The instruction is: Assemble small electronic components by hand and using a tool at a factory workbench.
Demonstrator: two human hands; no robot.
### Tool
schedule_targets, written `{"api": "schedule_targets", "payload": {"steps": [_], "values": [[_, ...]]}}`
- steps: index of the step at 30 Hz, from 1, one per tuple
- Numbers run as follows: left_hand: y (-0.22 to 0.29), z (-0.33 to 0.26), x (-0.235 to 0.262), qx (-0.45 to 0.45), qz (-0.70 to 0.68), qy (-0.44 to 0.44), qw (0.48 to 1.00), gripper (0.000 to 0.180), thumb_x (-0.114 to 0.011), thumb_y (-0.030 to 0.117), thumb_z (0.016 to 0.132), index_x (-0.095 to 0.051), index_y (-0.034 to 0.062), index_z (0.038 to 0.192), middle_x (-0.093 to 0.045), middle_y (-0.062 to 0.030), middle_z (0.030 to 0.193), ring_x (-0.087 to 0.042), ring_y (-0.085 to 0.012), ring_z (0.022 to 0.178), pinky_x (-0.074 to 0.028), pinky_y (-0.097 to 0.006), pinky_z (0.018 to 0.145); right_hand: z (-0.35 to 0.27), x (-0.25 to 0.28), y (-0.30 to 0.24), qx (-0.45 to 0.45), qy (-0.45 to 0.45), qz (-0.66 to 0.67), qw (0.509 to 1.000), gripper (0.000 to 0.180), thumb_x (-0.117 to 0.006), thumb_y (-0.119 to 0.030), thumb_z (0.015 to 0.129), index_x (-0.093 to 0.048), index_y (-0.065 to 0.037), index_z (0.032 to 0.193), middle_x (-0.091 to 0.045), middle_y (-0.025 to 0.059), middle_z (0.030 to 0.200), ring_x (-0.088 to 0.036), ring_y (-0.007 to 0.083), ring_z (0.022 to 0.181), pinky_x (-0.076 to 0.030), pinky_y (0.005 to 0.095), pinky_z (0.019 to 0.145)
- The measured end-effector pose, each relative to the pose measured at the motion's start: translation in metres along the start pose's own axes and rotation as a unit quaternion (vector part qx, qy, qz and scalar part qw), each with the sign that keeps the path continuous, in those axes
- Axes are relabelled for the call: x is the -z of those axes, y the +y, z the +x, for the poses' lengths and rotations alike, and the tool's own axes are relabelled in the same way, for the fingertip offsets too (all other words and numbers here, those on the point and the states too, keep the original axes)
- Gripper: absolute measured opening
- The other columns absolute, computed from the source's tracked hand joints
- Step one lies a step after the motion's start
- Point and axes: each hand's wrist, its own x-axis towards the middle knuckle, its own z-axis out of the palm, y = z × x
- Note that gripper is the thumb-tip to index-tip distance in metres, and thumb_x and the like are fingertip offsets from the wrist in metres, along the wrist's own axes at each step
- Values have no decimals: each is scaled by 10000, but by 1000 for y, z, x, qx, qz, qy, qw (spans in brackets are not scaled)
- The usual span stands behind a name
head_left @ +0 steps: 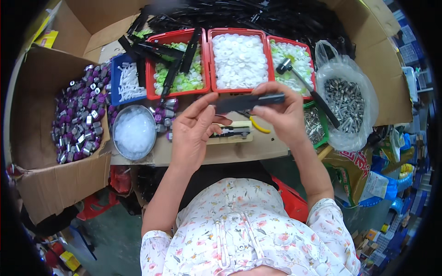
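Both bare hands meet over the middle of the tabletop (271, 149), above the edge of the bins, with a long black strip (237, 104) raised between them. The fingers of the right hand (285, 115) grip its right end, thumb below and the others above. The left hand (192, 132) is at the strip's left end, thumb and forefinger beside it; I cannot tell whether they pinch it.

Below the strip lies a cream block (230, 139) with dark parts on it, and near its right end a curved yellow handle (260, 127). Behind the hands stand three red bins (206, 69): white discs (239, 60) fill the middle one, and mixed green and white discs fill the other two. Several black strips lie across the left bin; a hammer (316, 96) leans over the right one. Farther back is a dark heap (258, 18) of similar strips.

On the left are a blue tray (114, 83) of white pieces, a round bowl (133, 156) of clear pieces and a cardboard box (64, 191) holding purple and silver caps (83, 115). On the right, a green tray (325, 137) holds metal pins, beside a clear bag (363, 133) of small metal parts.
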Motion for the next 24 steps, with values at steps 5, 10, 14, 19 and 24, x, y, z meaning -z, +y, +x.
{"api": "schedule_targets", "payload": {"steps": [5,10,14,19,24], "values": [[-3,-5,19,-7,82,40,996,224,-683,96,927,-686,-25,1116,-708,-76,903,-681,-117,713,-485,-198,596,-6,-1,-3,61,-67,-174,981,366,-759,24,750,-645,30,1098,-639,98,1074,-637,169,942,-539,306,827],[-2,-13,12,-17,163,37,986,212,-691,71,914,-696,-25,1103,-705,-65,874,-674,-110,704,-493,-206,608,-17,-5,0,223,-105,-459,854,380,-817,-116,725,-686,-34,1073,-618,120,1003,-625,279,914,-493,368,769],[-1,-17,16,-72,268,67,958,246,-700,56,904,-685,-39,1131,-692,-74,936,-647,-97,814,-522,-218,680,-22,-8,8,214,-101,-466,853,362,-810,-127,728,-687,-38,1057,-621,113,1006,-617,282,900,-472,386,754],[11,-21,34,-176,342,117,916,238,-709,68,897,-697,-44,1107,-664,-91,1073,-604,-118,975,-492,-233,764,-30,-13,36,177,-121,-431,876,307,-785,-135,752,-681,-37,1023,-617,105,986,-609,287,885,-461,391,758],[10,-28,47,-197,409,146,879,252,-732,95,879,-702,-43,1088,-674,-100,1045,-607,-160,970,-478,-270,823,-28,-21,46,169,-117,-428,880,295,-778,-142,759,-677,-33,1014,-607,104,970,-598,288,902,-455,396,757]]}}
